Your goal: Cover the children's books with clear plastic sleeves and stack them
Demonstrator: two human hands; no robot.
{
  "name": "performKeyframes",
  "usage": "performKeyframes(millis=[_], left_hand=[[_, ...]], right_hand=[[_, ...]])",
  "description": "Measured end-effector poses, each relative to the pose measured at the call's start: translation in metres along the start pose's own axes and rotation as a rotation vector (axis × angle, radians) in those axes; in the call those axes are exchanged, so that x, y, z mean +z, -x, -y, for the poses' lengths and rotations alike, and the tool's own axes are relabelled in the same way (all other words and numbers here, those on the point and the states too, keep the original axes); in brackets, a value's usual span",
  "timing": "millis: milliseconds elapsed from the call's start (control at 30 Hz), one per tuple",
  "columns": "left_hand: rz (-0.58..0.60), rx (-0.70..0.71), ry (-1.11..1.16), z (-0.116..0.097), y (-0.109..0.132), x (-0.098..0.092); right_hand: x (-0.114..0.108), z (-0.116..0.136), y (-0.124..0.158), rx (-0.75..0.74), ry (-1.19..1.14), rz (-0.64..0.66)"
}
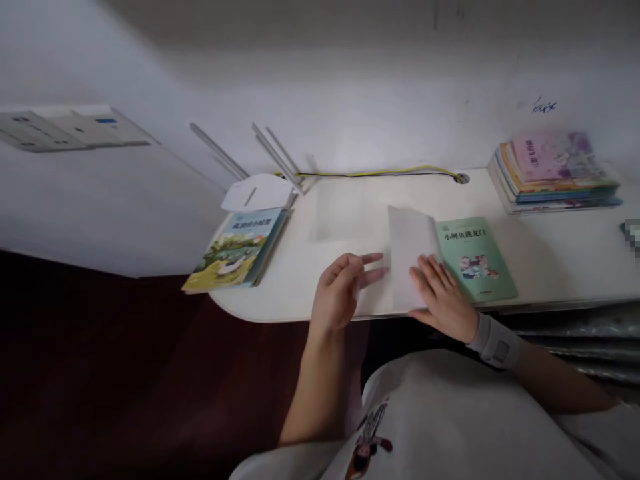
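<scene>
A green picture book (475,260) with Chinese lettering lies on the white desk in front of me. Along its left side a plain whitish sheet (407,253) stands slightly raised; whether it is a loose sheet or part of the book I cannot tell. My right hand (445,297), wearing a grey wristband (495,343), lies flat across the sheet's lower right part and the book's edge, fingers outstretched. Just left of the sheet is my left hand (345,283), with two fingers extended towards it and apart, nothing visible in its grasp.
A yellow-green book (235,250) overhangs the desk's left end, beside a white router (257,192) with upright antennas. Yellow and black cables (375,173) run along the wall to a desk hole. A stack of books (555,170) stands at the right rear.
</scene>
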State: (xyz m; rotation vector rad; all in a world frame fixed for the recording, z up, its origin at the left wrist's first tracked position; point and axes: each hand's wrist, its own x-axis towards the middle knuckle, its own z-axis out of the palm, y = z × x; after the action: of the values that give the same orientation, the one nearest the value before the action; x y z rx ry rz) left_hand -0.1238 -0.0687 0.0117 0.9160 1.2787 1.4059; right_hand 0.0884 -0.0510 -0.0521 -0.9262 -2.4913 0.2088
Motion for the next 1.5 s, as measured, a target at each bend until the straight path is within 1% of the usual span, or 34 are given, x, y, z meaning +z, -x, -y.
performKeyframes(millis=[67, 133, 167, 200, 233, 267, 333, 367, 400, 433, 500, 533, 567, 600, 667, 700, 733, 767, 833, 867, 900, 967, 1033, 1100, 1200, 1300, 1400, 1467, 1500], left_hand=[[0.074, 0.084, 0.062, -0.012, 0.012, 0.016], [0.193, 0.242, -0.001, -0.016, 0.017, 0.031], [0.268, 0.335, -0.073, -0.015, 0.016, 0.038], [0.334, 0.429, -0.176, -0.012, 0.012, 0.044], [0.375, 0.518, -0.306, -0.007, 0.005, 0.049], [0.385, 0.596, -0.457, 0.001, -0.003, 0.053], [0.314, 0.702, -0.795, 0.019, -0.02, 0.06], [0.275, 0.719, -0.966, 0.029, -0.028, 0.063], [0.244, 0.703, -1.129, 0.039, -0.034, 0.065], [0.235, 0.658, -1.274, 0.049, -0.039, 0.067], [0.276, 0.541, -1.487, 0.065, -0.046, 0.069], [0.318, 0.497, -1.55, 0.071, -0.048, 0.07], [0.362, 0.472, -1.589, 0.075, -0.05, 0.071], [0.403, 0.469, -1.61, 0.078, -0.052, 0.072], [0.441, 0.499, -1.621, 0.079, -0.057, 0.071], [0.415, 0.504, -1.625, 0.078, -0.059, 0.07], [0.351, 0.493, -1.633, 0.077, -0.061, 0.067], [0.253, 0.464, -1.647, 0.075, -0.062, 0.063], [0.024, 0.372, -1.66, 0.071, -0.062, 0.053], [-0.061, 0.322, -1.644, 0.068, -0.062, 0.047], [-0.106, 0.28, -1.611, 0.066, -0.062, 0.042], [-0.114, 0.219, -1.511, 0.062, -0.065, 0.036], [-0.099, 0.178, -1.41, 0.059, -0.072, 0.034], [-0.089, 0.151, -1.332, 0.059, -0.084, 0.036], [-0.029, 0.088, -1.17, 0.059, -0.103, 0.039], [0.025, 0.061, -0.914, 0.062, -0.115, 0.038], [0.03, 0.106, -0.657, 0.065, -0.115, 0.038], [0.022, 0.112, -0.579, 0.066, -0.113, 0.039], [0.016, 0.11, -0.584, 0.066, -0.112, 0.04]], right_hand=[[-0.007, -0.002, 0.004, 0.025, -0.157, -0.115], [-0.014, -0.013, 0.01, 0.089, -0.325, -0.196], [-0.016, -0.022, 0.014, 0.156, -0.396, -0.222], [-0.018, -0.032, 0.018, 0.243, -0.456, -0.236], [-0.02, -0.045, 0.022, 0.348, -0.51, -0.24], [-0.021, -0.058, 0.025, 0.454, -0.563, -0.236], [-0.023, -0.084, 0.031, 0.619, -0.686, -0.21], [-0.024, -0.096, 0.033, 0.675, -0.728, -0.228], [-0.025, -0.105, 0.034, 0.708, -0.736, -0.269], [-0.025, -0.111, 0.034, 0.716, -0.696, -0.331], [-0.025, -0.115, 0.031, 0.657, -0.469, -0.436], [-0.025, -0.113, 0.029, 0.597, -0.313, -0.441], [-0.024, -0.109, 0.027, 0.525, -0.157, -0.399], [-0.024, -0.105, 0.024, 0.446, -0.022, -0.313], [-0.022, -0.096, 0.02, 0.3, 0.157, -0.085], [-0.023, -0.094, 0.018, 0.248, 0.207, 0.017], [-0.024, -0.094, 0.017, 0.22, 0.243, 0.092], [-0.026, -0.096, 0.016, 0.223, 0.271, 0.136], [-0.033, -0.107, 0.013, 0.325, 0.329, 0.133], [-0.038, -0.115, 0.01, 0.403, 0.354, 0.114], [-0.042, -0.124, 0.007, 0.485, 0.366, 0.096], [-0.049, -0.142, -0.004, 0.617, 0.338, 0.087], [-0.052, -0.158, -0.017, 0.678, 0.241, 0.103], [-0.051, -0.168, -0.031, 0.688, 0.124, 0.108], [-0.047, -0.174, -0.042, 0.677, 0.002, 0.085], [-0.044, -0.177, -0.042, 0.71, 0.005, 0.06], [-0.046, -0.181, -0.038, 0.722, -0.015, 0.089], [-0.049, -0.184, -0.035, 0.704, -0.079, 0.113], [-0.05, -0.185, -0.035, 0.691, -0.119, 0.121]])
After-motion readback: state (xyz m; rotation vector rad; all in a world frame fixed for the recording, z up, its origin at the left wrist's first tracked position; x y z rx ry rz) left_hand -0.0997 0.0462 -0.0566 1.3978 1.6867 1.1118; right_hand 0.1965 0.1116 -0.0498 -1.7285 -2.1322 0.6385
